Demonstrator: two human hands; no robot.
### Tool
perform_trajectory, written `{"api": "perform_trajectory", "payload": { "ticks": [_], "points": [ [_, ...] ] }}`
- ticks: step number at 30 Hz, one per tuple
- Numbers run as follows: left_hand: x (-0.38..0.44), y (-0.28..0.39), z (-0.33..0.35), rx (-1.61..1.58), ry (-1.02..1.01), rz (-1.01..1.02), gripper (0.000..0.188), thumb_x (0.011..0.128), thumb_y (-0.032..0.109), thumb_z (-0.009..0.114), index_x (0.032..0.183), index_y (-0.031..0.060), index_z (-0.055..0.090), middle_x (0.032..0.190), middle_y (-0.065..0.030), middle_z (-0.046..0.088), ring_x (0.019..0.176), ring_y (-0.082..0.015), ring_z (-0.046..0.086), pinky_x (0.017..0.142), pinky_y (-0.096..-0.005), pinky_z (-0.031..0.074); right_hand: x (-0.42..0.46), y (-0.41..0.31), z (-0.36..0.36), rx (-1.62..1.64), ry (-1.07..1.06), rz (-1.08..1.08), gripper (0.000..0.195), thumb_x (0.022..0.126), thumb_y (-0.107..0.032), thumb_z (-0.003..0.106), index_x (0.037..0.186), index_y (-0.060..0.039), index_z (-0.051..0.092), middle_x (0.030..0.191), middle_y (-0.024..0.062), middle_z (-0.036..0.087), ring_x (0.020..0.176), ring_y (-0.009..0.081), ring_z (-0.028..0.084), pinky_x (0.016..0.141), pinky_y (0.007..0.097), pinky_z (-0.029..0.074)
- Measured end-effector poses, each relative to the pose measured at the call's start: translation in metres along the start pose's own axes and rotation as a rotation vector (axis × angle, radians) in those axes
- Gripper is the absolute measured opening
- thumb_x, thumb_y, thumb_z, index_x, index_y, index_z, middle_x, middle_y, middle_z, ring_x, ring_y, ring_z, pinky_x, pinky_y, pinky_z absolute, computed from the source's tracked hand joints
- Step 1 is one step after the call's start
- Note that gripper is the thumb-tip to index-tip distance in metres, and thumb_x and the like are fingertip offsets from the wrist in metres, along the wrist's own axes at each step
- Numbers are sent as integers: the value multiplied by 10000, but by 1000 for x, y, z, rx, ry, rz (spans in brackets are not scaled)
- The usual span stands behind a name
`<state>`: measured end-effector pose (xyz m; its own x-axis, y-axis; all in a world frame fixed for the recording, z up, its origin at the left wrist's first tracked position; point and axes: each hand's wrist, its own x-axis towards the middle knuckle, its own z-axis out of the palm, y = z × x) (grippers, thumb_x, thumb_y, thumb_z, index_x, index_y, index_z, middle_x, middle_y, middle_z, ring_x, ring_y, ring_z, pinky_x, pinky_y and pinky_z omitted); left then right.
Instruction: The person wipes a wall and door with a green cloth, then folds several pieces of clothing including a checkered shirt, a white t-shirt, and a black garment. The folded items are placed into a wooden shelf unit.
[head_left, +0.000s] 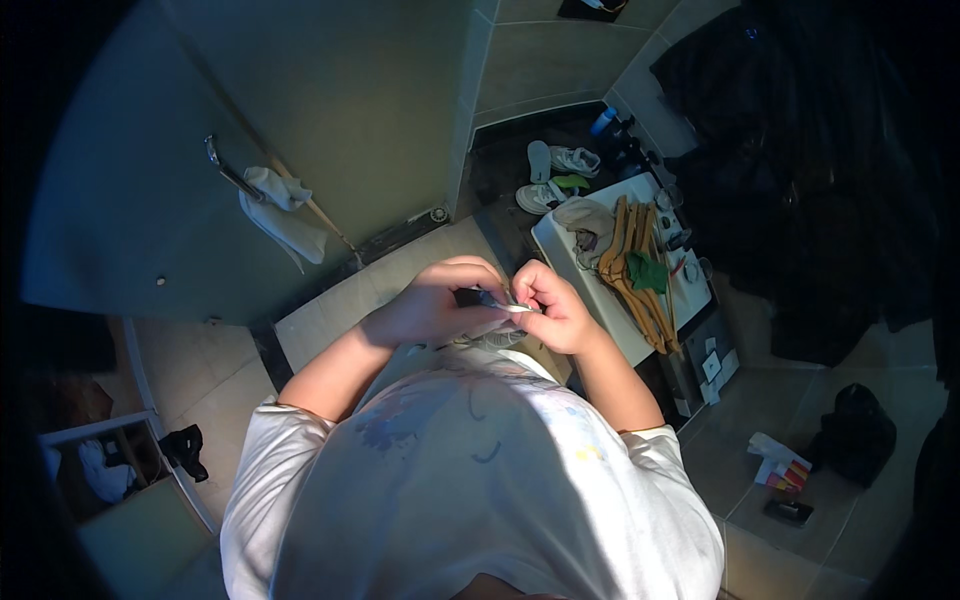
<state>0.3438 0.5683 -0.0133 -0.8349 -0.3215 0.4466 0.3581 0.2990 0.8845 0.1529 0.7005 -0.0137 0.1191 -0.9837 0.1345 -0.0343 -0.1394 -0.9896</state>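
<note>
In front of my chest, my left hand (442, 298) and my right hand (553, 309) meet with bent fingers. Between them runs a thin pale strip (516, 307), pinched by the fingers of both. What it belongs to is too small to tell. A dark piece shows inside the curl of my left fingers, partly covered. Just below the hands, a grey and white item (495, 339) peeks out above my shirt; most of it is hidden.
Wooden hangers (634, 262), a green cloth (647, 271) and grey fabric (586, 217) lie across a white washbasin (555, 236). Sneakers (541, 197) stand beyond it. A white towel (281, 210) hangs on a glass door's handle at left. Dark clothes (810, 172) hang at right.
</note>
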Motion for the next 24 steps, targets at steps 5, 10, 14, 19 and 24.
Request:
{"api": "perform_trajectory", "payload": {
  "ticks": [5, 10, 14, 19, 24],
  "points": [
    [1, -3, 1, 28, 142, -40, 192, 771, 22, 815, 911, 16, 683, 924, -100, 678, 863, -212, 654, 768, -309, 519, 6, 11, 2, -302, 75, -106, 264, 819, 37, 617, 1023, -72, 491, 829, -14, 468, 690, 82, 423, 622, 244, 368],
    [26, 12, -15, 375, 254, 146, 187, 723, 11, 836, 839, 13, 689, 853, -104, 668, 802, -216, 658, 718, -315, 531, 12, 23, 4, -230, 221, -110, 334, 815, 17, 678, 1092, -64, 511, 892, 12, 517, 783, 105, 507, 706, 266, 431],
    [29, 17, -17, 413, 284, 143, 170, 718, 12, 833, 823, 11, 700, 833, -110, 680, 774, -230, 664, 698, -320, 536, 8, 53, -1, -400, 190, -62, 320, 846, -16, 702, 1125, -42, 547, 957, 75, 602, 907, 176, 608, 819, 321, 485],
    [31, 18, -24, 390, 331, 138, 155, 722, -9, 826, 827, 3, 712, 854, -120, 691, 778, -225, 669, 698, -312, 533, 9, 74, 2, -438, 490, 4, 249, 843, -34, 715, 1065, -20, 604, 931, 105, 667, 832, 237, 679, 761, 334, 536],
    [38, 25, -22, 419, 426, 166, 154, 734, -24, 819, 839, -2, 709, 859, -122, 693, 786, -219, 667, 701, -309, 531, 11, 76, -8, -778, 669, -281, 242, 807, -18, 723, 1030, -36, 631, 895, 118, 646, 783, 264, 662, 700, 372, 548]
  ]
}}
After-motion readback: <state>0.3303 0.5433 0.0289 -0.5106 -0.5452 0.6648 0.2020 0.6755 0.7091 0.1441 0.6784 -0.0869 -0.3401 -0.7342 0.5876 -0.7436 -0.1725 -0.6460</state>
